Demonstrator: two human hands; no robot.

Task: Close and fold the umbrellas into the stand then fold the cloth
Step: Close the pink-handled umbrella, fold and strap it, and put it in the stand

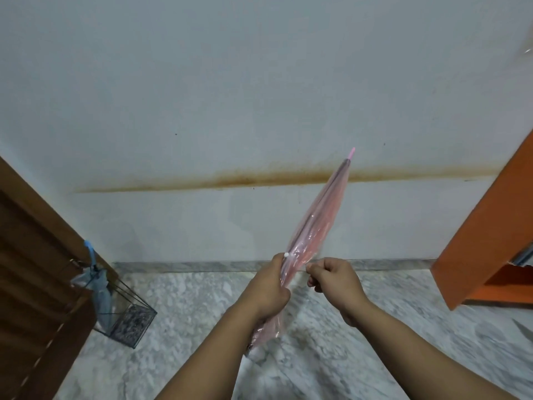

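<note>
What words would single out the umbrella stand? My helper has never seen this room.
Find the brown slatted door at left. At its foot, on the marble floor, stands the wire-frame stand. It alone holds a folded blue umbrella.

Two bare forearms, no sleeves, bare hands

My left hand (269, 287) covers the middle of the closed pink umbrella (315, 215), and its handle end disappears behind my left forearm near the bottom centre of the frame. My right hand (334, 280) pinches something by the canopy, too small and blurred to identify. At lower left, the foot of the blue umbrella (99, 287) blurs into the wire stand (127, 316). The brown door (31, 269) is cut by the left edge, the orange cabinet (490, 226) by the right edge.
</note>
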